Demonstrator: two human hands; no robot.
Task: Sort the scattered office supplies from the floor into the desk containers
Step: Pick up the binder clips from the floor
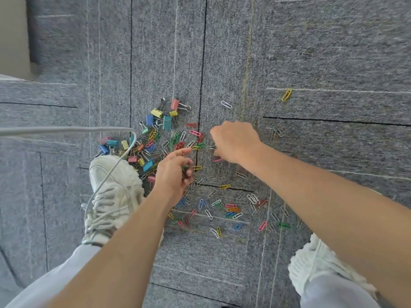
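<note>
**A:** Left hand (174, 174), status?

**B:** Palm turned inward, fingers curled round a small bunch of clips (184, 171). The index finger sticks out toward the scatter. Logged as grasping.

**A:** Right hand (234, 141)?

**B:** Knuckles up, low over the carpet (311, 52), fingers bent under. The back of the hand hides the fingertips, so I cannot tell whether they pinch anything. A pink paper clip (216, 159) lies on the floor just under the heel of that hand.

**A:** Where is the material?

**B:** Apart from that bunch, all on the floor. Coloured paper clips (231, 210) are spread loosely between and below the two hands, thickest beside the left hand. There are outliers farther up: a white paper clip (226, 104) above the right hand, and a yellow paper clip (287, 94) well apart at upper right. Binder clips (159, 121) in mixed colours form a denser heap left of the paper clips, running down to the toe of the left shoe (113, 192).

**A:** Anything else in frame?

**B:** A pale cable (66, 130) enters from the left edge, bends, and drops across the left shoe. The right shoe (311, 263) sits at lower right, and there are light trousers (55, 281) on both legs. The frame is slightly blurred, so the smaller clips are hard to count.
</note>
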